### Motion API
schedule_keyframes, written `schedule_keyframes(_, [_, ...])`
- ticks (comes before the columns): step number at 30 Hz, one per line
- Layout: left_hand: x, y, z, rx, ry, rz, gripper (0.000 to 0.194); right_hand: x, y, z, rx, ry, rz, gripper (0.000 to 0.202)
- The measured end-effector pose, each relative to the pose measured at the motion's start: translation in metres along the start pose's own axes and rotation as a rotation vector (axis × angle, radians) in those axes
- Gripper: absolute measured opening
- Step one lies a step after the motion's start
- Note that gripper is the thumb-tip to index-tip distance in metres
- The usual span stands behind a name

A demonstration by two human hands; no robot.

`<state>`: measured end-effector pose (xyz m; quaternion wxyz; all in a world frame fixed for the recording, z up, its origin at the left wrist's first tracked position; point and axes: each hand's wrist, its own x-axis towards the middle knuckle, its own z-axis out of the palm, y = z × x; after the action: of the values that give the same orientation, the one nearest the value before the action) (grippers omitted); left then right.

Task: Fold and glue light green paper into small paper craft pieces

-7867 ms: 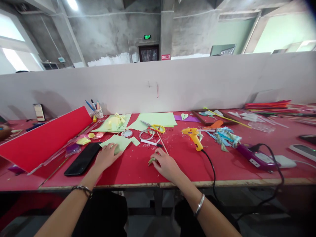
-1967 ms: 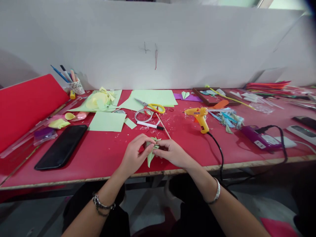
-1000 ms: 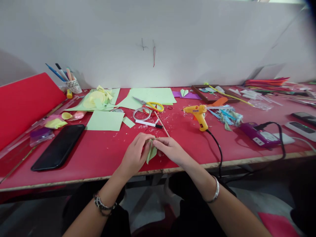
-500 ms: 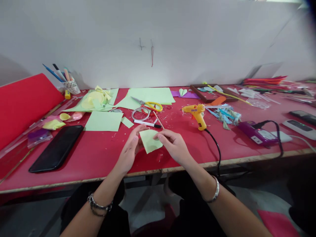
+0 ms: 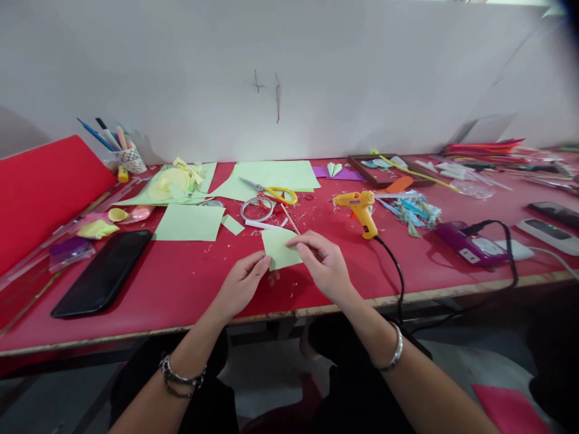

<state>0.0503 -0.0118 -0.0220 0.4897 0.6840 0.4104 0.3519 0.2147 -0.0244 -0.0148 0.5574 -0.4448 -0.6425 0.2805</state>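
A small piece of light green paper point(image 5: 281, 248) is held between my two hands, just above the red table. My left hand point(image 5: 244, 280) pinches its lower left corner between thumb and fingers. On the other side, my right hand point(image 5: 322, 262) grips the paper's right edge with thumb and forefinger. Behind the paper lie a white marker point(image 5: 254, 224), partly covered by it, and a thin stick point(image 5: 291, 219). Farther back, scissors with yellow handles point(image 5: 280, 193) rest beside a roll of tape point(image 5: 257, 209).
A yellow glue gun point(image 5: 360, 211) with a black cord stands to the right, near blue tassels point(image 5: 416, 212) and a purple power strip point(image 5: 473, 244). On the left are a black phone point(image 5: 104, 274), green paper sheets point(image 5: 189, 223) and a pen cup point(image 5: 131, 160). A wooden tray point(image 5: 377, 175) sits behind.
The paper has turned and shifted slightly right, now covering the marker's dark end. My left hand has moved from an open pose beside the paper to pinching its lower left corner.
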Motion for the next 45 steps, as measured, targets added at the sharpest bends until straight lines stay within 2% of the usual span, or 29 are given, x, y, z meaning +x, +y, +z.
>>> schedule_keyframes(8, [0.0, 0.004, 0.001, 0.044, -0.021, -0.03, 0.032, 0.0, 0.002, -0.001, 0.049, -0.008, 0.049, 0.014])
schedule_keyframes(14, [0.001, 0.006, 0.001, 0.072, -0.106, -0.025, 0.031, -0.001, 0.002, -0.003, 0.049, -0.069, 0.027, 0.015])
schedule_keyframes(20, [0.002, 0.003, -0.001, 0.075, 0.092, -0.028, 0.034, 0.0, 0.005, 0.0, -0.014, -0.149, -0.011, 0.018])
schedule_keyframes(27, [0.001, 0.002, -0.008, 0.108, 0.1, 0.056, 0.033, -0.001, 0.007, -0.004, -0.065, -0.271, -0.006, 0.025])
schedule_keyframes(32, [0.001, 0.002, -0.011, 0.123, 0.096, 0.038, 0.027, -0.002, 0.011, 0.0, 0.065, -0.213, 0.072, 0.026])
schedule_keyframes(37, [0.004, -0.001, -0.012, 0.065, 0.198, -0.015, 0.023, 0.001, 0.012, 0.003, 0.237, -0.147, 0.217, 0.026])
schedule_keyframes(45, [0.002, 0.0, -0.014, 0.053, 0.228, -0.039, 0.024, 0.003, 0.015, 0.0, 0.284, -0.081, 0.236, 0.017])
